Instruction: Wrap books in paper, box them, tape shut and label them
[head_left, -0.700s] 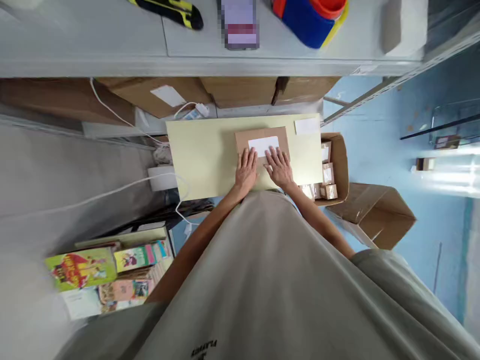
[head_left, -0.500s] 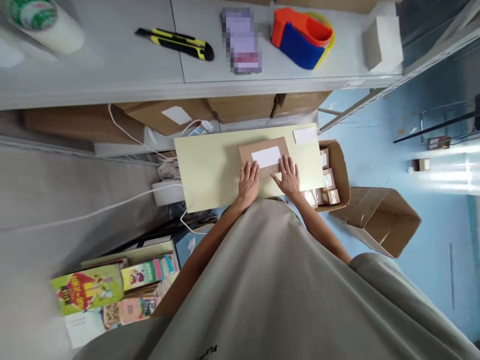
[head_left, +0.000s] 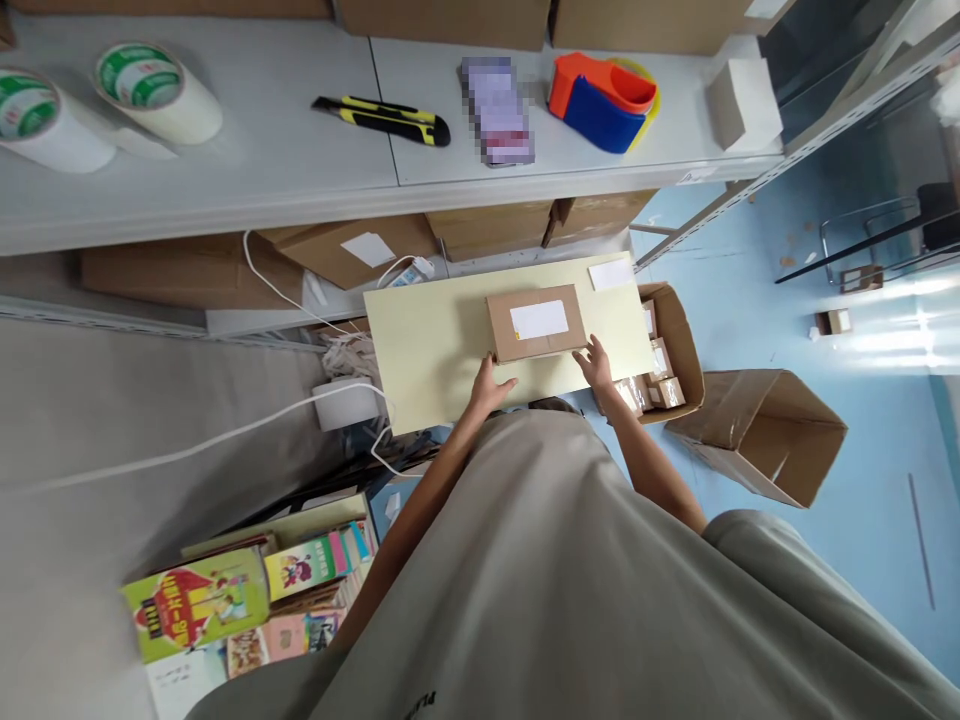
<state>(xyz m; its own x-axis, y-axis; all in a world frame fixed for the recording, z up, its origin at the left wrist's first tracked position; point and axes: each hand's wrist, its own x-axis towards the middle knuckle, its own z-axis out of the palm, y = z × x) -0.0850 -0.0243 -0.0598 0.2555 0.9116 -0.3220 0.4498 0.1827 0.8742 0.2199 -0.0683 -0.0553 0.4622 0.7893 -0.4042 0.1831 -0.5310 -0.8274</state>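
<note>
A cardboard box point(head_left: 501, 322) with a white label point(head_left: 540, 320) on its top lies flat on the cream-coloured board point(head_left: 427, 350). My left hand point(head_left: 487, 388) is at the box's near left corner, fingertips against it and thumb spread toward my body. By the near right corner is my right hand point(head_left: 596, 365), its thumb close to the box's front edge and its fingers apart beside the corner. Neither hand is wrapped round the box. Another white label sheet point(head_left: 611, 274) lies at the board's far right corner.
On the shelf above are a utility knife point(head_left: 382, 120), a phone point(head_left: 499, 110), an orange and blue tape dispenser point(head_left: 604, 100) and tape rolls point(head_left: 157, 90). An open carton point(head_left: 686, 350) of small boxes stands right of the board, beside another open carton point(head_left: 757, 440). Books point(head_left: 202, 600) lie lower left.
Both hands have come off the label and drawn back to the box's near corners. The label now lies flat on the box. The view has shifted slightly.
</note>
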